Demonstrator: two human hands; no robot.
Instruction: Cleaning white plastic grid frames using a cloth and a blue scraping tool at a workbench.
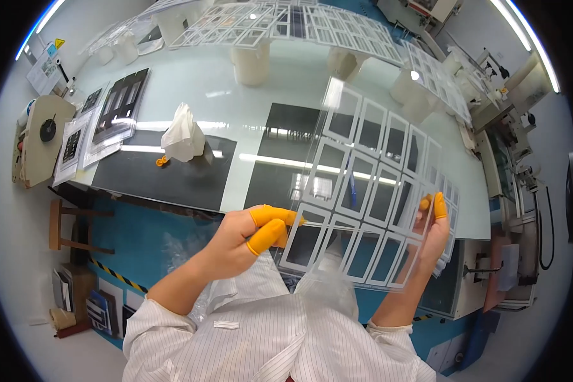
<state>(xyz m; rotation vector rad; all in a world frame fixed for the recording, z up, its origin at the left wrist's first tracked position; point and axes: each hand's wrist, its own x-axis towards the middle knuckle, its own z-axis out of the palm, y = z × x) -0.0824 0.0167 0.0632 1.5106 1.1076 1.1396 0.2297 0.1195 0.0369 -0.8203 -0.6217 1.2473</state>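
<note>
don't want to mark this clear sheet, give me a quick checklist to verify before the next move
1. Left hand on the clear sheet: ok, at its left edge.
2. Right hand on it: ok, at its right side.
3. Yellow finger cots worn: ok, seen on both hands.
4. Sheet free of specks: cannot tell, reflections and too little detail.
5. Left dark mat free of things: not ok, white tissue and small orange item on it.
</note>
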